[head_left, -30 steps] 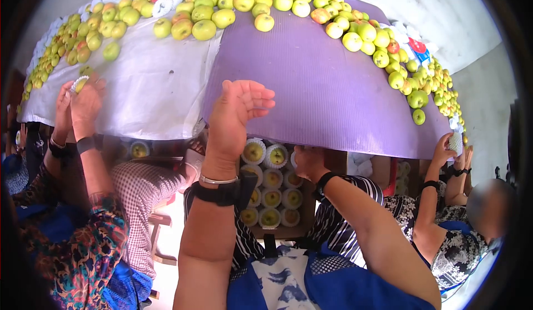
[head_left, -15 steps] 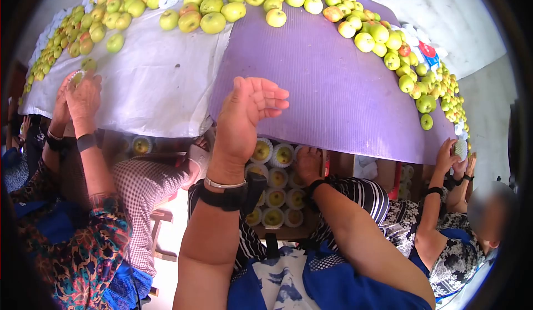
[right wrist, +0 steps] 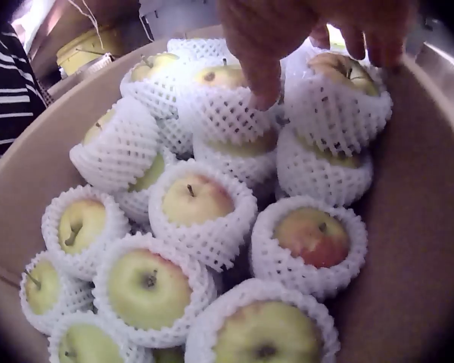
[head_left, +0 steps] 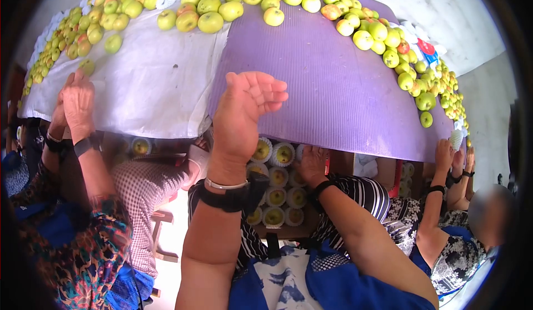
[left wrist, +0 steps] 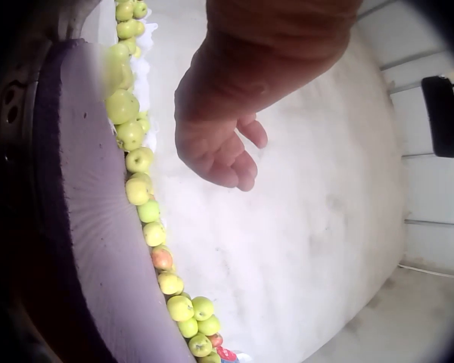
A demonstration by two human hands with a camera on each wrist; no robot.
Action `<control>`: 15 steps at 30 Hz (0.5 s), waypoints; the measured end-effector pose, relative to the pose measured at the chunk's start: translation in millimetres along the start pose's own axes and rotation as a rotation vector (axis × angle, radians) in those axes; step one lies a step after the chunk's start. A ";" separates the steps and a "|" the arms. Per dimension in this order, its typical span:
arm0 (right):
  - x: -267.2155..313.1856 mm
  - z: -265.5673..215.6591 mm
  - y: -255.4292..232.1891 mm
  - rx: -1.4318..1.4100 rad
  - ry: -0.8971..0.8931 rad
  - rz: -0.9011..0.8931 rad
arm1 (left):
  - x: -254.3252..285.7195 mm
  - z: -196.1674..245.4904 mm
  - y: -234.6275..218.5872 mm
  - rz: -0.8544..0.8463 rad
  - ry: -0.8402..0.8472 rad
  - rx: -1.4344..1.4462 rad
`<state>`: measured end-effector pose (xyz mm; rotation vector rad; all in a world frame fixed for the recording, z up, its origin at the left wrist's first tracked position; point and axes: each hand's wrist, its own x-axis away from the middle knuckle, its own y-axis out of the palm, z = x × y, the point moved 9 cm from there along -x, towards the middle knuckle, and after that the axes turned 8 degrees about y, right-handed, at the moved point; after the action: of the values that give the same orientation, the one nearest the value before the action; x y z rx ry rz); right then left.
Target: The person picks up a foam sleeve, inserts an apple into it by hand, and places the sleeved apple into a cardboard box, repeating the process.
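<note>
The yellow-green apples in white foam net sleeves (right wrist: pixel 204 208) sit packed close together in the brown cardboard box (right wrist: pixel 416 227) below the table edge, right in front of your lap. Just above the box, the purple foam mat (head_left: pixel 327 88) overhangs it and hides its far rows in the head view; loose green and yellow apples (head_left: pixel 239 4) are heaped along the mat's far side and across the white sheet (head_left: pixel 150 82) beside it. Other people's hands (head_left: pixel 78 101) work at the table's edges on both sides of you. Your right hand (right wrist: pixel 318 34) is cut off by the top of the wrist view; its relaxed fingertips rest on the top netted apples, gripping nothing. Your left hand (head_left: pixel 244 110) is raised over the mat, fingers loosely spread, holding nothing.
</note>
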<state>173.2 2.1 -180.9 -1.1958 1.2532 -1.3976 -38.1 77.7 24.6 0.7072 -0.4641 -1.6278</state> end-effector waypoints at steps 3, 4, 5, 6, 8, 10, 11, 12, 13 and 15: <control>3.8 -22.9 -25.5 0.055 0.008 -0.116 | 3.7 22.5 23.3 0.017 0.151 0.155; 8.0 -33.2 -37.9 0.095 -0.005 -0.170 | 9.4 36.8 41.6 0.006 0.200 0.243; 14.4 -45.5 -43.0 0.030 -0.127 -0.190 | 17.8 54.4 63.1 -0.003 0.247 0.329; 23.1 -57.6 -49.3 -0.033 -0.250 -0.209 | 29.7 68.5 82.1 -0.014 0.253 0.437; 44.7 -95.2 -99.8 -0.291 -0.469 -0.320 | 55.5 82.6 106.0 -0.127 0.248 0.541; 63.3 -100.6 -96.6 -0.261 -0.512 -0.418 | 85.6 73.5 139.5 -0.361 0.129 0.672; 77.6 -98.5 -88.7 -0.235 -0.540 -0.525 | 101.6 67.9 155.6 -0.480 0.074 0.743; 86.2 -94.6 -79.9 -0.202 -0.563 -0.637 | 115.4 64.9 170.1 -0.599 0.023 0.818; 85.1 -92.7 -77.7 -0.167 -0.557 -0.649 | 120.2 68.4 175.0 -0.589 0.045 0.846; 88.8 -93.3 -62.4 -0.246 -0.547 -0.716 | 131.4 72.9 184.1 -0.471 -0.039 0.888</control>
<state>67.4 -65.9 -112.6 -2.1641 0.6313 -1.2582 38.1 -90.7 174.0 1.5296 -1.1442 -1.8475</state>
